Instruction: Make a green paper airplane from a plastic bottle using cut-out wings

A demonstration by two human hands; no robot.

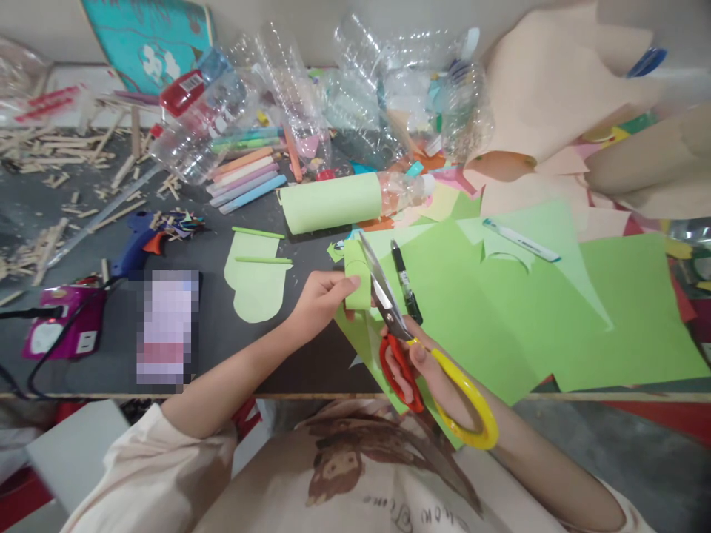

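Between thumb and fingers, my left hand [322, 300] pinches a small green paper strip [358, 285] with a curved line on it. My right hand [438, 374] is closed around the scissors [397, 318], which have one red and one yellow handle loop. Their blades are slightly parted and lie at the right edge of the strip. A black pen [406, 281] rests just right of the blades on a large green paper sheet [472, 318]. Left of my left hand are pale green rounded paper cutouts [258, 289] with two thin green rolled sticks on them.
A bottle wrapped in light green paper [333, 203] lies behind my hands. Clear plastic bottles [366, 89] pile up at the back. At left are a blue glue gun [133, 244], a phone [167, 326], a purple power socket [64, 322] and wood sticks. A white-and-teal cutter [522, 240] lies right.
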